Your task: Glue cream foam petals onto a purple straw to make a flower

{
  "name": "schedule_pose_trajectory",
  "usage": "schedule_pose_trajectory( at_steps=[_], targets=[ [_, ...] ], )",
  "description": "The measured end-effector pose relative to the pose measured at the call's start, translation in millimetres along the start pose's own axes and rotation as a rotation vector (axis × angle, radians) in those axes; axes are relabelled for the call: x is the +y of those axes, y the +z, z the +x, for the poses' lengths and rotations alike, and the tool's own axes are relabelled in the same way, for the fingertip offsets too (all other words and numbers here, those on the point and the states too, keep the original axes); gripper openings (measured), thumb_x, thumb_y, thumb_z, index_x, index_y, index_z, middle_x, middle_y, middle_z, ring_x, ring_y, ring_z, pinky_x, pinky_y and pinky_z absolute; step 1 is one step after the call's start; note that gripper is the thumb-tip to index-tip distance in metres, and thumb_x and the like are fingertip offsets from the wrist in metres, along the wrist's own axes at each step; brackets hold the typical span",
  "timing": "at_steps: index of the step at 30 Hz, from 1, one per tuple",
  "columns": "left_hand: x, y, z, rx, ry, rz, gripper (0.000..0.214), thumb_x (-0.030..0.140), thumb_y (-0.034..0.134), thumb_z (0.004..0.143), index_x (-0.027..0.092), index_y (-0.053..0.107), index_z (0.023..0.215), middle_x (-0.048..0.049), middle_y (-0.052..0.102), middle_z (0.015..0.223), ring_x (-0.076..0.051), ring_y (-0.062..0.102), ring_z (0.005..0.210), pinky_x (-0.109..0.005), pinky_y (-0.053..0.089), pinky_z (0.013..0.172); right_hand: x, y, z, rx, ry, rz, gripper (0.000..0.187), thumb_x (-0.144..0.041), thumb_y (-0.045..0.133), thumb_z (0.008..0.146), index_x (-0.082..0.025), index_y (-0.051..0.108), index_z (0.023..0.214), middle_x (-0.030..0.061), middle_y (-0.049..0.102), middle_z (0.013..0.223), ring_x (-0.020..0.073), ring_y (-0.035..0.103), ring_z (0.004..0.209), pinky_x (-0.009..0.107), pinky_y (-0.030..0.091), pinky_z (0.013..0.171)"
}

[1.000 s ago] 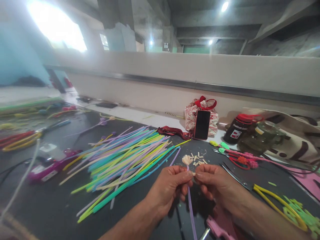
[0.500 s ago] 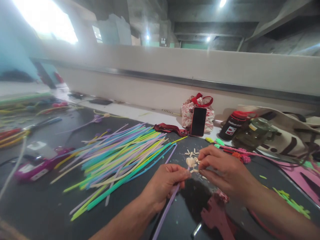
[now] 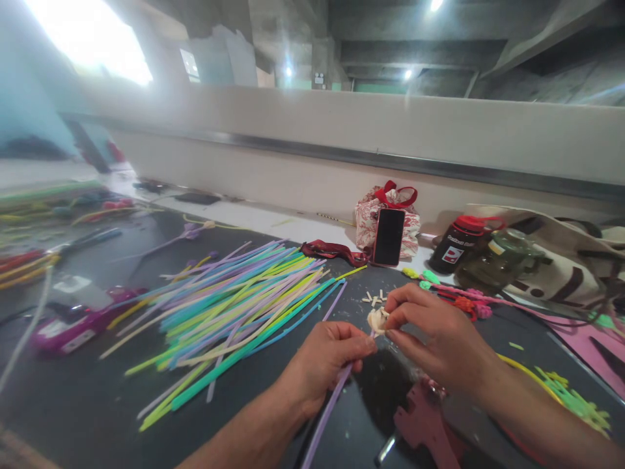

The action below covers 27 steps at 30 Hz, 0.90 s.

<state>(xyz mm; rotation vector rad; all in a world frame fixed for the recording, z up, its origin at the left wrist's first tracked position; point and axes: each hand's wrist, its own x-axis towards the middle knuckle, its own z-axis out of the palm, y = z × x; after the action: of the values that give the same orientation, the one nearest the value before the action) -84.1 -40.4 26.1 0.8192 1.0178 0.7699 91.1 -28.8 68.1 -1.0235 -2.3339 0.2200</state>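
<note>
The lilac chenille stem is in the grip of the left hand, which is closed tightly, thumb against forefinger. Just above this grip, at the stem's upper end, there is a cream flower head, and the rest of the stem runs down toward the lower edge of the view. The right hand has its fingertips at the right side of the flower head; its grip is narrow, but I cannot tell whether it pinches a petal. Just beyond both grips, short cream pieces lie on the dark counter. To the left of the left grip a large loose bundle of colourful chenille stems is spread. Below the right grip lies a pink object, partly in shadow. Farther beyond the grips, a phone leans upright before a red-and-white bag; a black bottle with red lid stands to their right.
</note>
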Motion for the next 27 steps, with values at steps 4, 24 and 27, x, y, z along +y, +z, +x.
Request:
schedule_pose_trajectory(
  at_steps=[4,24,27],
  targets=[
    [-1.1,-0.4,2.9,-0.011,0.027,0.024,0.021,0.029,0.068,0.059,0.014,0.055,0.057,0.0065,0.045,0.039,-0.001,0.029,0.032,-0.018,0.013,0.037,-2.2,-0.7,0.2,-0.013,0.021,-0.008,0.013,-0.008,0.052,0.075,-0.018,0.059,0.073,0.0038,0.055,0.087,0.0144,0.056,0.079,0.029,0.045,0.071],
    [-2.9,-1.7,3.2,-0.019,0.087,0.111,0.020,0.030,0.068,0.058,0.014,0.056,0.058,0.0069,0.044,0.041,-0.003,0.029,0.037,-0.021,0.015,0.041,1.4,6.7,-3.2,0.014,-0.060,-0.084,0.012,-0.007,0.052,0.075,-0.019,0.057,0.074,0.0045,0.057,0.086,0.0154,0.056,0.078,0.029,0.045,0.068],
    [-1.8,-0.3,2.0,-0.013,0.106,0.137,0.019,0.030,0.068,0.058,0.014,0.057,0.057,0.0065,0.044,0.042,-0.004,0.030,0.039,-0.021,0.016,0.042,3.6,7.3,-3.5,0.007,-0.066,-0.095,0.013,-0.007,0.052,0.075,-0.019,0.057,0.073,0.0044,0.057,0.085,0.0156,0.055,0.075,0.029,0.044,0.066]
  ],
)
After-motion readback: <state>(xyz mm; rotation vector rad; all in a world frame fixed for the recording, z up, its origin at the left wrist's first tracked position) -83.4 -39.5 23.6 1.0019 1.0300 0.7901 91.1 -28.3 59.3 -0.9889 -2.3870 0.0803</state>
